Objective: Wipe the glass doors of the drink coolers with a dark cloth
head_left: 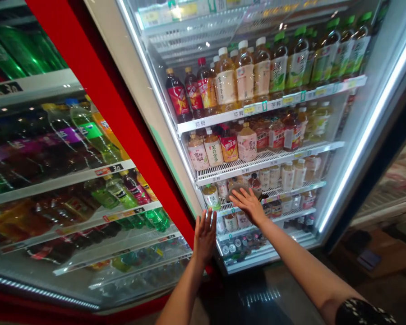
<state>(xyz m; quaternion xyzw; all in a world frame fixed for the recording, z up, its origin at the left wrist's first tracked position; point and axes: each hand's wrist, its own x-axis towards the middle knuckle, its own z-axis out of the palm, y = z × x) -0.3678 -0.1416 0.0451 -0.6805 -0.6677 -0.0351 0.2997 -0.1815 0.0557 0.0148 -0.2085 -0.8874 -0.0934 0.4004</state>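
In the head view my right hand (247,204) lies with spread fingers on a greyish-brown cloth-like pad (235,191), pressed toward the glass front of a lit drinks cooler (203,123). Part of the pad is hidden behind the hand. My left hand (205,234) is raised at the cooler's lower left edge, fingers extended, holding nothing. Its fingertips are just below a green-capped bottle (210,197) behind the glass. Whether the left palm touches the door cannot be made out.
On the left stands a second cooler with a red frame (98,90), holding soda bottles. Tea bottles (245,72) line the lit shelves. Dark floor (264,293) shows below, and a wooden surface (385,253) is at the right.
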